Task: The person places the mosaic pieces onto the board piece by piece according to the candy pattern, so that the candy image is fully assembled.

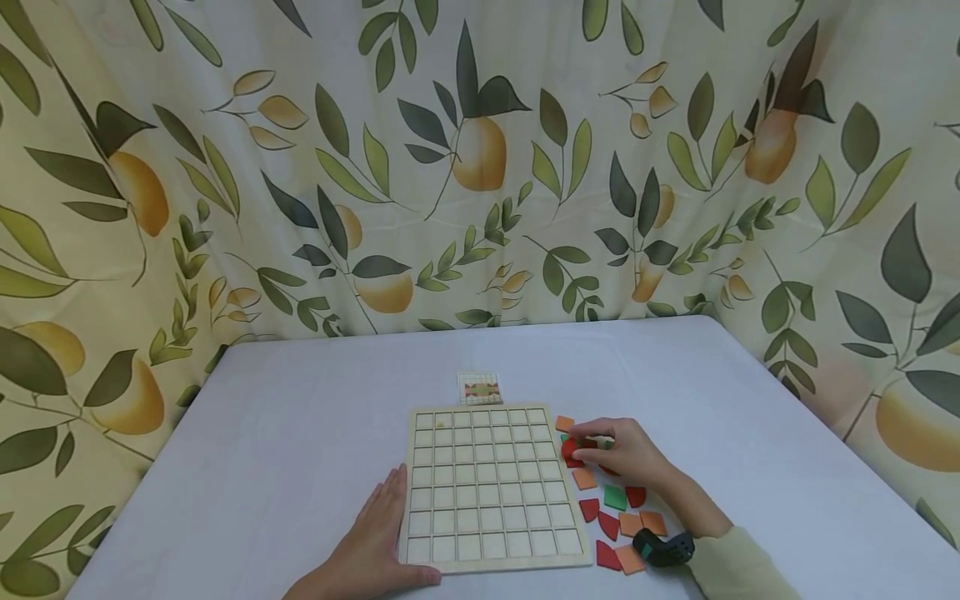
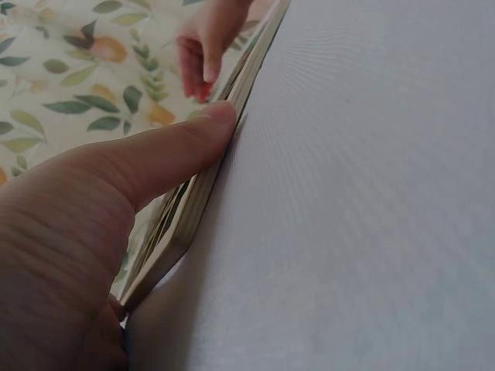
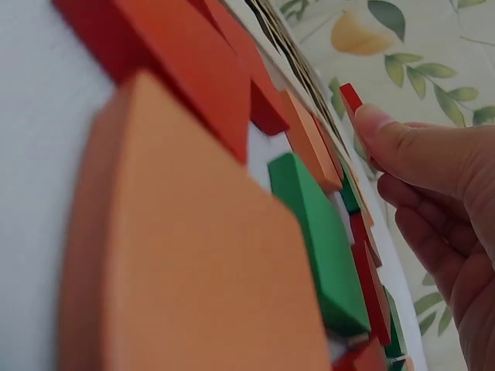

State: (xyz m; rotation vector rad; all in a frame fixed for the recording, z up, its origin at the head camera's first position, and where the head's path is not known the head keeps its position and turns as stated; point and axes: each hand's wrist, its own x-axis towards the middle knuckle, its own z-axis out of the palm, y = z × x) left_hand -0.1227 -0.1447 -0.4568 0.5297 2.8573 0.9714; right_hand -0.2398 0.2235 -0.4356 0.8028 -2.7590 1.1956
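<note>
A wooden grid board (image 1: pixel 496 567) of square cells lies flat on the table. My left hand (image 1: pixel 371 537) rests at its near left corner, fingers straight along the left side and thumb against the front edge. In the left wrist view that thumb (image 2: pixel 166 154) presses on the board's rim (image 2: pixel 186 220). Over the pieces at the board's right side, my right hand (image 1: pixel 626 454) pinches a red piece (image 1: pixel 570 450) between thumb and fingers. The right wrist view shows this red piece (image 3: pixel 350 98) raised at the thumb tip; the fingers hide part of it.
Loose flat pieces lie right of the board: several red ones (image 1: pixel 608 525), orange squares (image 1: pixel 630 559) and green ones (image 1: pixel 615 497). A small pattern card (image 1: pixel 467 388) lies behind the board. A black band (image 1: pixel 663 548) is on the right wrist. A leaf-patterned curtain (image 1: pixel 480 233) surrounds the white table (image 1: pixel 300 417).
</note>
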